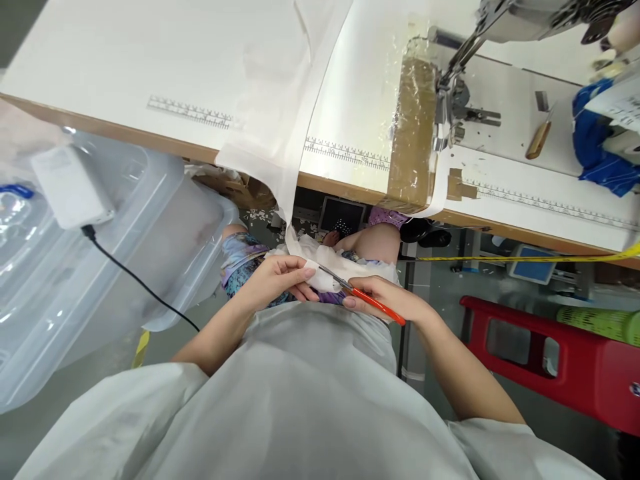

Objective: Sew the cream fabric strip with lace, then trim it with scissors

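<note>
My left hand (287,277) pinches an edge of thin white fabric (323,253) over my lap. Small scissors with red handles (377,305) lie in my right hand (380,297), fingers closed around them. Their metal blades point left, and the tips reach the fabric close to my left fingertips. Whether the blades are apart is too small to tell. From my lap, a long strip of the same white fabric (295,133) runs up over the table edge and across the tabletop.
A sewing machine (445,113) stands on the white table (200,53), with a wooden-handled tool (540,137) and blue fabric (593,133) to its right. Clear plastic bins (165,200) with a white power bank (73,187) are at left. A red stool (530,360) stands at right.
</note>
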`<action>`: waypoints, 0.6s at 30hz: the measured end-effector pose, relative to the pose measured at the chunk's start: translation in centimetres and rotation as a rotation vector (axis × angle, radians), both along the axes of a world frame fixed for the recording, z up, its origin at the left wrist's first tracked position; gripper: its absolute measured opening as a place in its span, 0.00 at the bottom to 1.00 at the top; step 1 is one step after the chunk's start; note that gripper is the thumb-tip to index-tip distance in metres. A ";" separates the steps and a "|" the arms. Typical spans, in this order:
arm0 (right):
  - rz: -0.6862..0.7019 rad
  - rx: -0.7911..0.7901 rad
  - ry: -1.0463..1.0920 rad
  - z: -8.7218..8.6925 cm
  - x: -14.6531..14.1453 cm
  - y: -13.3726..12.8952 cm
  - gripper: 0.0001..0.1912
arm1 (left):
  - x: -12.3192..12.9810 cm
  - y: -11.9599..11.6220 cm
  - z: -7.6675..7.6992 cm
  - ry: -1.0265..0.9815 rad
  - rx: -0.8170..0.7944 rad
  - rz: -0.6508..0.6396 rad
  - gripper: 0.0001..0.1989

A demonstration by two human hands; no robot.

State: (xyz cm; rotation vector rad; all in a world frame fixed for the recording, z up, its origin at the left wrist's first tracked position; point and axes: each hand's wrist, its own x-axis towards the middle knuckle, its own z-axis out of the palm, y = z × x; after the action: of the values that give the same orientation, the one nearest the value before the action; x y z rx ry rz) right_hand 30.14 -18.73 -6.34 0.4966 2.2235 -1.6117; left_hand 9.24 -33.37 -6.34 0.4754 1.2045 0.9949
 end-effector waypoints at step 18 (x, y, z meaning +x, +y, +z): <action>0.031 0.331 -0.031 0.1 -0.8 -0.1 0.34 | -0.8 0.2 -0.9 -0.008 -0.011 -0.005 0.25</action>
State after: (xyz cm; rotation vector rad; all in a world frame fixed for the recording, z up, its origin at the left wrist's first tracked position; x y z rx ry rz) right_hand 29.35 -18.83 -6.27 0.5650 2.4728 -1.2146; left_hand 8.43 -33.18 -7.23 0.4652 1.2009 0.9842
